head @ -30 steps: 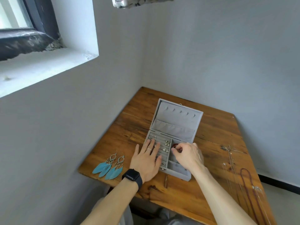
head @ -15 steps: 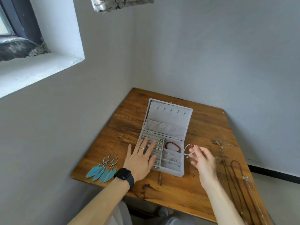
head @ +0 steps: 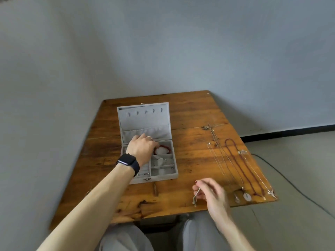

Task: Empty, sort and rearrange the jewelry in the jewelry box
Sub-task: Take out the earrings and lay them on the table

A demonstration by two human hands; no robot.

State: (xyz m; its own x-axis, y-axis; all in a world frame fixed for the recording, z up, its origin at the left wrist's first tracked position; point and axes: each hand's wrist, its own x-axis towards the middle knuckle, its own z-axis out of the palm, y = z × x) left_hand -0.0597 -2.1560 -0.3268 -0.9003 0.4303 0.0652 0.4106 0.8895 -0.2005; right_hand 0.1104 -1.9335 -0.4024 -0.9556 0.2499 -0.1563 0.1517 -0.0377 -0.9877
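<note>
Head view: left hand (head: 141, 149) in jewelry box (head: 164, 176), grip unclear; right hand (head: 213, 193) pinches bangle (head: 196, 194) at table (head: 174, 205) edge.

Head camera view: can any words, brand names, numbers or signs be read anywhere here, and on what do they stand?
None can be read.
Smartwatch on the left wrist: screen dark, no digits show.
Grey jewelry box: no label or logo in view.
Pendants at the right edge of the wooden table: too small to tell any marking.
Silver piece pinched in the right hand: blurred, no marking shows.
</note>
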